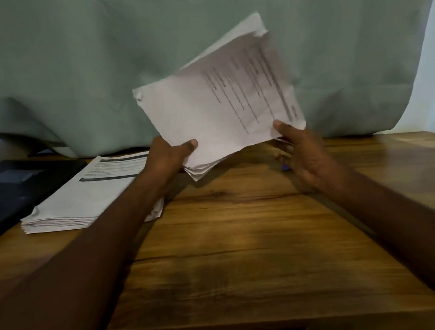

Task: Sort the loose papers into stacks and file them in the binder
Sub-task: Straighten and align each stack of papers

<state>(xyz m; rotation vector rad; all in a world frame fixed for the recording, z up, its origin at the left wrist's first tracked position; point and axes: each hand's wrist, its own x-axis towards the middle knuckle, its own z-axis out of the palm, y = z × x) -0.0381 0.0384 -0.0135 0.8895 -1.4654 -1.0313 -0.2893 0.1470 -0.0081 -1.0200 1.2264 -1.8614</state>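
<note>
I hold a bundle of printed white papers [218, 103] tilted up above the wooden table [246, 242]. My left hand [168, 156] grips the bundle's lower left corner, thumb on top. Over at the lower right edge my right hand [301, 153] pinches the sheets, and the sheets there are motion-blurred. A second stack of papers [80, 198] lies flat on the table at the left, partly under my left forearm. The dark binder [7, 192] lies shut at the far left, touching that stack.
A grey-green curtain [144, 38] hangs right behind the table's far edge. A small blue object [286, 167] peeks out under my right hand. The table's front edge runs along the bottom of the view.
</note>
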